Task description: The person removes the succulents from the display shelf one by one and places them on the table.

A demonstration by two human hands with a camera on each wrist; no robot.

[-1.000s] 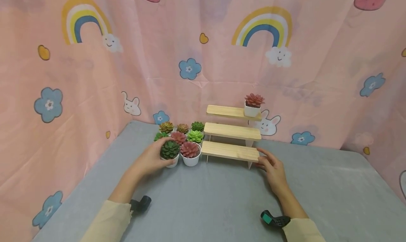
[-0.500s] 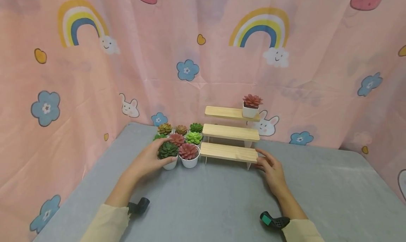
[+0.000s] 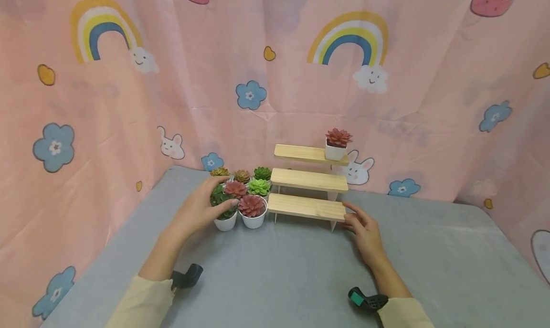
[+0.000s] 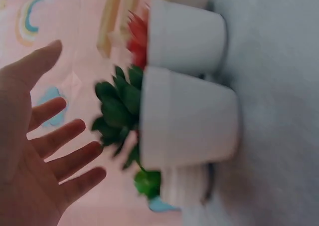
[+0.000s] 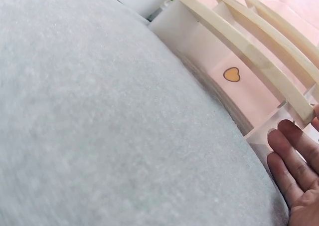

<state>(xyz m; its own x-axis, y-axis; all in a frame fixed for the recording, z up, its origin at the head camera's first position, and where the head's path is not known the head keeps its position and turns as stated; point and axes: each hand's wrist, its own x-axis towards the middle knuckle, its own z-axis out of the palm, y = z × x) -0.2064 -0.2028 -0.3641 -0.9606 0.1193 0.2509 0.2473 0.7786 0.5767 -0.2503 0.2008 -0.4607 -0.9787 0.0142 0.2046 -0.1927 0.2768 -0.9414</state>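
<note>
My left hand (image 3: pixel 196 208) is at the dark green succulent (image 3: pixel 226 220) in a white pot, at the near left of a cluster. In the left wrist view its fingers are spread, beside the dark green leaves (image 4: pixel 117 104) and apart from the pot (image 4: pixel 189 121). Just right of that pot is a red succulent (image 3: pixel 252 207) in a white pot. A three-tier wooden stand (image 3: pixel 307 206) is to the right of the cluster. My right hand (image 3: pixel 365 235) touches the right end of its lowest board, extended fingers (image 5: pixel 294 158) lying by the clear side support.
A red succulent in a square white pot (image 3: pixel 337 146) stands on the top board's right end. Behind the front pots are several more succulents, among them a light green one (image 3: pixel 259 187). A pink printed curtain (image 3: pixel 275 70) hangs behind the grey-covered table (image 3: pixel 275 275).
My left hand has lifted slightly, its thumb rising from the dark green succulent's pot to leaf height. The right hand stays at the stand's end, and the head view has shifted a little.
</note>
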